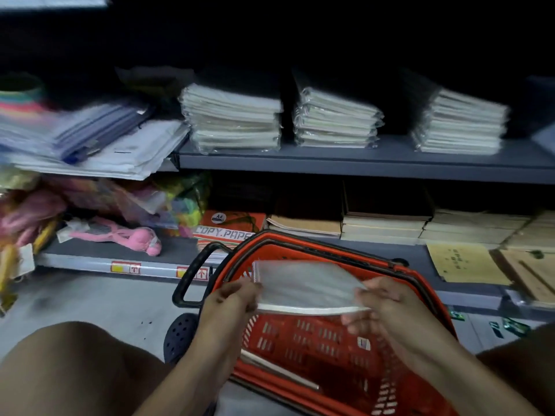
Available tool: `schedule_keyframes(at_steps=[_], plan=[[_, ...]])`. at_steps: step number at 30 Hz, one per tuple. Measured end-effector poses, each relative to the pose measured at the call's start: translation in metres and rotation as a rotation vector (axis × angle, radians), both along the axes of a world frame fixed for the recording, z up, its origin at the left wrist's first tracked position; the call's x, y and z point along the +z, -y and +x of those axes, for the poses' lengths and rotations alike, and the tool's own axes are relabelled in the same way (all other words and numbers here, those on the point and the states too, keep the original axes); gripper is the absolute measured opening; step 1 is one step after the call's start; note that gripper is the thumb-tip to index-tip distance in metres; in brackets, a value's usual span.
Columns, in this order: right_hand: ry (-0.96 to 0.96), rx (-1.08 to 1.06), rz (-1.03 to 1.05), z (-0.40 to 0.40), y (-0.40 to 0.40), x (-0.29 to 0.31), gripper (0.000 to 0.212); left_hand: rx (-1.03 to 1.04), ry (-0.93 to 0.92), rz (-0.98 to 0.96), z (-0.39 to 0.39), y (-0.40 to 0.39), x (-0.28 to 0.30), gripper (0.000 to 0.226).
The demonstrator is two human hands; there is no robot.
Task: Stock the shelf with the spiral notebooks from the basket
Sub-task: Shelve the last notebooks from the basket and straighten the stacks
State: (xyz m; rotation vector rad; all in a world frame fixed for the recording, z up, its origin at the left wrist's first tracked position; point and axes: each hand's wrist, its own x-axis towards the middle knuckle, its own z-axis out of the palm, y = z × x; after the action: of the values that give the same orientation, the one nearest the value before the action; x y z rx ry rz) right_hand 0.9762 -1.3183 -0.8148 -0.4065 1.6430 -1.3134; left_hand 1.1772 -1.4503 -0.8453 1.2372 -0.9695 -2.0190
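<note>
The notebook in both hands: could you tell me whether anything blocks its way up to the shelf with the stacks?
Nothing visible does. The left hand and right hand hold the notebook above the basket, and the space up to the shelf looks open, with gaps between the stacks.

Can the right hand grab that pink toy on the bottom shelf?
Probably not right now. The right hand and left hand both hold a notebook above the red basket, and the pink toy lies far off on the left-hand side, beyond the left hand.
</note>
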Motion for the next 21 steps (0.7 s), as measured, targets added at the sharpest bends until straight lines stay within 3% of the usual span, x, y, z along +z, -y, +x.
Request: schedule_keyframes(at_steps=[6,11,21], plan=[[-0.026,0.046,-0.219,0.028,-0.02,0.037,0.017,0.19,-0.223,-0.055,0.019,-0.028,0.028,0.036],[0.006,0.043,-0.42,0.038,-0.014,0.061,0.021,0.172,-0.304,-0.298,0.031,-0.027,0.058,0.035],[0.019,0.062,-0.571,0.036,0.039,0.104,0.037,0.176,-0.55,-0.381,0.025,0.011,0.119,0.047]])
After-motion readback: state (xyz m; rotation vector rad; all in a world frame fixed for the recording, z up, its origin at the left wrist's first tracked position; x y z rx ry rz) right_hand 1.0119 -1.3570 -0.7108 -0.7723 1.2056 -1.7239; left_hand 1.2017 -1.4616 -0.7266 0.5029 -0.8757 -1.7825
